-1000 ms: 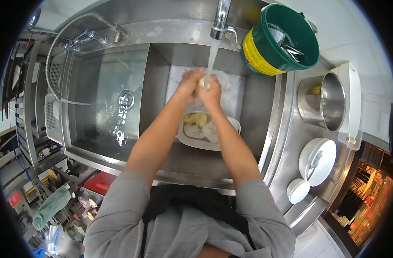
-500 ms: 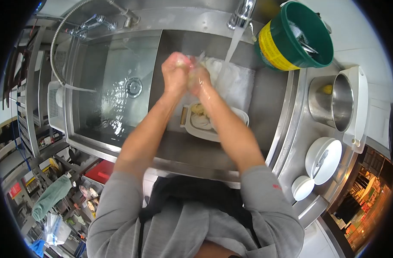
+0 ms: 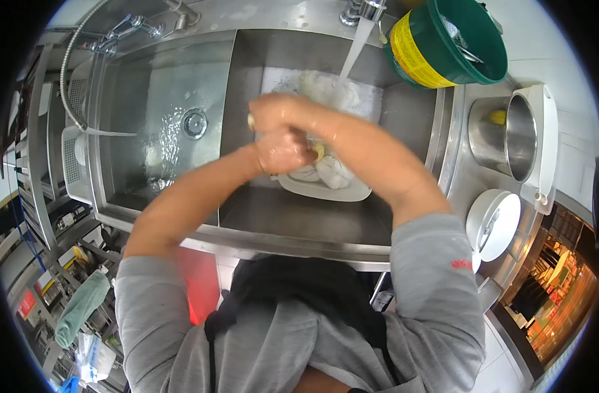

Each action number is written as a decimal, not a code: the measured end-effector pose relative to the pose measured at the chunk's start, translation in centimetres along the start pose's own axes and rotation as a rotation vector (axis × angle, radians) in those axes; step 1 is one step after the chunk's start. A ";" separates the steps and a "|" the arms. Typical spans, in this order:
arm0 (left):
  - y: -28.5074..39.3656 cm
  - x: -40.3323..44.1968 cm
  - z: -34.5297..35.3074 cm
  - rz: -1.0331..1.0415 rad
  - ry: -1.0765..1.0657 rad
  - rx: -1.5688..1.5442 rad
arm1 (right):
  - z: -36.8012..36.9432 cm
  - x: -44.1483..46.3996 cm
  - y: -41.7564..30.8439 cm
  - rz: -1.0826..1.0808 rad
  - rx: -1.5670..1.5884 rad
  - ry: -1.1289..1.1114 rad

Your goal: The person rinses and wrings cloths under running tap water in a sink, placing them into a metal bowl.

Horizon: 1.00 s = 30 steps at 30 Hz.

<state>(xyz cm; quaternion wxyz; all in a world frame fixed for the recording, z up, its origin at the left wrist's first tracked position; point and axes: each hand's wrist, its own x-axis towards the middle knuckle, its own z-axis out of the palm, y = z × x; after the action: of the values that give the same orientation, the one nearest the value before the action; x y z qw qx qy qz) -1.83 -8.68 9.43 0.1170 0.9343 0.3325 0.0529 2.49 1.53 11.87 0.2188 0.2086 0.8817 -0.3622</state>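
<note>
Grey short-sleeved shirt (image 3: 149,308), black apron (image 3: 299,291), red sleeve marking (image 3: 462,264)

And here we look out from the person's head, facing forward and steeply down over both forearms (image 3: 368,147) into the sinks (image 3: 273,216), close above them; the wide round lens takes in shelving (image 3: 34,170) at left. Just this one view, sharing with none.

Cannot identify what is clasped in the left hand (image 3: 285,151) beyond a yellowish bit (image 3: 319,153), or in the right hand (image 3: 271,111) beyond a pale bit (image 3: 251,122). Can see only part of the white tub (image 3: 326,194) beneath the right forearm (image 3: 371,147), and only lower portions of the tap (image 3: 363,10) and green bucket (image 3: 417,60) under the top edge.
</note>
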 end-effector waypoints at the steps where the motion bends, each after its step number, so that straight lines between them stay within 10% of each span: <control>1: 0.9 0.4 2.5 -0.028 -0.174 0.011 | 2.8 -0.3 0.8 -0.039 -0.051 0.143; 3: 3.0 1.5 11.9 -0.281 0.133 -0.194 | 5.1 -1.9 1.1 0.037 -0.100 0.097; 5: 5.5 3.6 9.0 -0.459 -0.146 -0.627 | 9.1 -3.2 2.9 0.171 0.026 0.202; 7: 7.1 5.3 6.5 -0.005 -0.751 -0.302 | 11.8 -6.0 4.8 0.319 0.297 0.262; 10: 8.0 3.9 7.3 -0.105 -0.871 -0.545 | 16.9 -9.0 8.8 0.380 0.297 0.246; 24: 0.3 -2.5 9.7 -1.110 0.042 -0.916 | 24.7 9.8 23.8 0.397 0.203 0.229; 30: -2.5 0.1 10.7 -1.003 0.062 -0.800 | 29.5 10.2 25.9 0.365 -0.004 0.644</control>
<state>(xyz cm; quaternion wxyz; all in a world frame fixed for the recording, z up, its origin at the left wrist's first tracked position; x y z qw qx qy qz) -1.41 -8.67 -1.52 0.4574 0.5477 0.6868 0.1387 14.77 -0.98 -26.70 -0.0084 0.4652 0.8544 -0.2312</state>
